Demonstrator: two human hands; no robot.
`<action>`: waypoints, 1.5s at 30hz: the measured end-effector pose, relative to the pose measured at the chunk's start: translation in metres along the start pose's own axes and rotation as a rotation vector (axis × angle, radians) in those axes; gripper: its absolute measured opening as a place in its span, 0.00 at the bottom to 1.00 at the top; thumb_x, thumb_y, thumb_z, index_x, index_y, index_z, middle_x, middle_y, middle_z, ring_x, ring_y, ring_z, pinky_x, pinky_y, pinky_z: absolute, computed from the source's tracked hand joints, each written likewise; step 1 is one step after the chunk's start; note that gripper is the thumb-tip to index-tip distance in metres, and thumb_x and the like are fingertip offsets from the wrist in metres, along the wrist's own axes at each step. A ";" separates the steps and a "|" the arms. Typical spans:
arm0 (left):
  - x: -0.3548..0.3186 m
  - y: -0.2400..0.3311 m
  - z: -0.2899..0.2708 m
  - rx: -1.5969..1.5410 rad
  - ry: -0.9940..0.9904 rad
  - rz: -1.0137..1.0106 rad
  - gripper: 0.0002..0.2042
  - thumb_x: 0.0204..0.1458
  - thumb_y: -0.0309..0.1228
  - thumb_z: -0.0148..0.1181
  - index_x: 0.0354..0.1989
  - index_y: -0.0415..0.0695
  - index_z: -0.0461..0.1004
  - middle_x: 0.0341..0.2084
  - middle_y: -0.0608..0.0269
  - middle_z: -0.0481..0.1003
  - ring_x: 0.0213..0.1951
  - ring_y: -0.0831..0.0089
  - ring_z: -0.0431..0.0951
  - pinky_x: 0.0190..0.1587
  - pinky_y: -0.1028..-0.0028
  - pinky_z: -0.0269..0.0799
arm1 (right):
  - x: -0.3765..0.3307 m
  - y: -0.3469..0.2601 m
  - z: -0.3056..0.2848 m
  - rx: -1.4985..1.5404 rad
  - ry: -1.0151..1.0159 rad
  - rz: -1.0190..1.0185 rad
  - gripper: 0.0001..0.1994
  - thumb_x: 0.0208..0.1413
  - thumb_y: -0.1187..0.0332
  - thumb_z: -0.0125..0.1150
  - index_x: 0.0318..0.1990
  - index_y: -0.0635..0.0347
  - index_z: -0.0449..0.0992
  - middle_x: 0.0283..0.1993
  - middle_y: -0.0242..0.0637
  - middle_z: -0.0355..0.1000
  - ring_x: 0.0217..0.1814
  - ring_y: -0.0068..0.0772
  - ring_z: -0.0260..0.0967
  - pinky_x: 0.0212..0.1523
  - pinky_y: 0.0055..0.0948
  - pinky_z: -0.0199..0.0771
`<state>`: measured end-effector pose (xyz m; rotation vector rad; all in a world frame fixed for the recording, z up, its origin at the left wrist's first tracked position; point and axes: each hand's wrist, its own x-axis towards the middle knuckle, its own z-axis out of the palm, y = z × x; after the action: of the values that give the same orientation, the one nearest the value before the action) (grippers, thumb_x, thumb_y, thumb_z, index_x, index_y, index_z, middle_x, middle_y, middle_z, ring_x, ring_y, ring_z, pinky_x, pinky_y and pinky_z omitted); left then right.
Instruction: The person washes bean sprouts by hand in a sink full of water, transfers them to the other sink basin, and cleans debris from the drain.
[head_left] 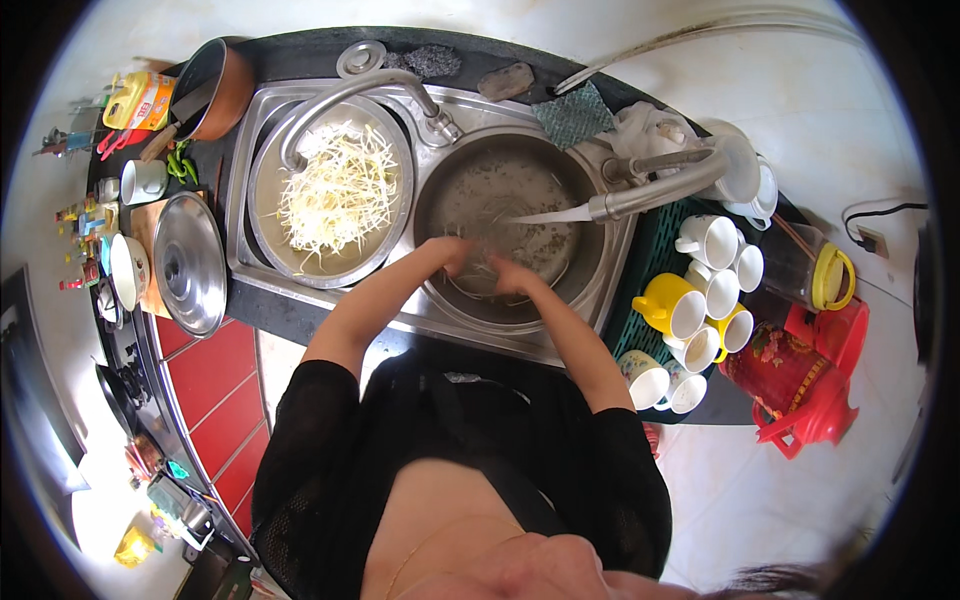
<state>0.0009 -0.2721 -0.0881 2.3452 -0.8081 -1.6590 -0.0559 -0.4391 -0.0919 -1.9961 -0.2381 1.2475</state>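
Both my hands reach into the round right-hand basin (440,185) of a steel sink, beside the running water. My left hand (456,256) is near the basin's front left wall, its fingers blurred and partly hidden. Close by on its right, my right hand (510,277) points down toward the basin, its fingers also smeared. A few thin pale strands lie about my hands, and small dark bits dot the wet basin floor. From the right, a tap (640,197) pours a stream of water (552,215) into this basin. White bean sprouts (338,190) are heaped in a metal bowl (268,215) in the left basin.
A second curved tap (345,92) arches over the sprouts. Right of the sink, several cups (670,305) fill a green rack (645,255); a red thermos (810,400) stands beyond. At left are a steel lid (187,262), a brown pot (228,95) and green peppers (182,163).
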 end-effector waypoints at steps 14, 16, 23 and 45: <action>-0.033 -0.002 0.007 -1.387 0.126 0.118 0.11 0.41 0.26 0.52 0.35 0.40 0.71 0.27 0.64 0.72 0.27 0.74 0.72 0.27 0.73 0.68 | -0.031 -0.022 0.001 1.266 -0.045 -0.011 0.26 0.39 0.82 0.51 0.50 0.58 0.56 0.40 0.35 0.64 0.38 0.29 0.65 0.33 0.27 0.71; -0.061 0.030 -0.012 -1.789 0.181 0.154 0.09 0.44 0.29 0.53 0.34 0.40 0.70 0.27 0.62 0.72 0.26 0.72 0.72 0.24 0.74 0.68 | -0.030 -0.027 -0.006 1.367 0.084 -0.053 0.27 0.40 0.82 0.51 0.51 0.58 0.54 0.43 0.36 0.62 0.38 0.31 0.66 0.34 0.27 0.72; -0.023 0.038 0.010 -1.819 0.509 0.354 0.07 0.46 0.31 0.54 0.33 0.46 0.67 0.27 0.65 0.70 0.28 0.75 0.71 0.29 0.71 0.68 | -0.023 -0.066 0.020 0.919 0.403 -0.336 0.28 0.42 0.83 0.46 0.54 0.58 0.52 0.51 0.38 0.59 0.47 0.30 0.61 0.43 0.31 0.66; -0.233 -0.122 -0.043 -0.485 1.224 -0.324 0.23 0.44 0.35 0.56 0.47 0.36 0.61 0.39 0.49 0.69 0.39 0.59 0.72 0.40 0.66 0.68 | -0.023 0.039 -0.083 -0.403 0.575 0.289 0.26 0.41 0.74 0.54 0.51 0.47 0.57 0.44 0.48 0.62 0.48 0.49 0.59 0.44 0.42 0.61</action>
<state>0.0256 -0.0586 0.0687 2.5049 0.2017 -0.1602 -0.0071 -0.5197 -0.0824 -2.7216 0.0970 0.7717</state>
